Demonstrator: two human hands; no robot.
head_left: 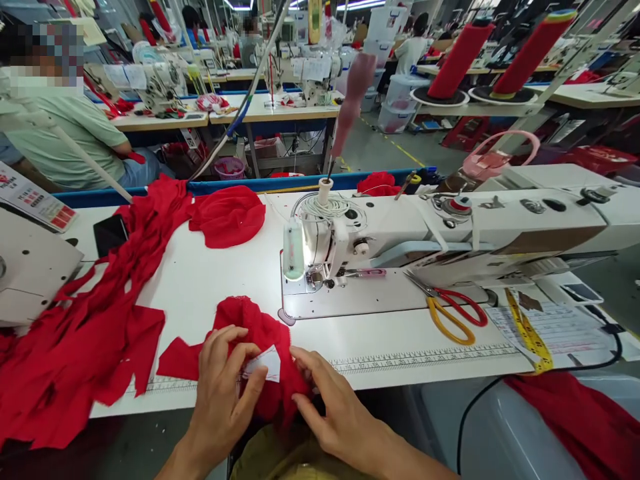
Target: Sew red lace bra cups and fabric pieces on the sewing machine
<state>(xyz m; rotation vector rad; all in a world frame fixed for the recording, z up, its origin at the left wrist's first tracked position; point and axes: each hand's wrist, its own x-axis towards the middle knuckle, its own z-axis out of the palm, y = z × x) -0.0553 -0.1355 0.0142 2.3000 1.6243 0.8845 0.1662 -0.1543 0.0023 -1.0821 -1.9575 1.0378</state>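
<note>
A piece of red fabric (pixel 245 317) lies bunched at the table's front edge and partly hangs over it. On top of it is a small white angular patch (pixel 269 363), perhaps paper or cloth. My left hand (pixel 225 380) grips the fabric's left side with curled fingers, its thumb against the white patch. At the right edge, my right hand (pixel 333 400) pinches the fabric between thumb and fingers. Just beyond stands a white sewing machine (pixel 390 230), its needle area (pixel 315 277) lit and apart from the fabric.
Scissors (pixel 450 310) with red and yellow handles lie on the machine bed. A heap of red strips (pixel 100 333) covers the left side; another red piece (pixel 227 217) lies behind. A yellow measuring tape (pixel 530 333) rests on papers at right. A person (pixel 75 133) sits at left.
</note>
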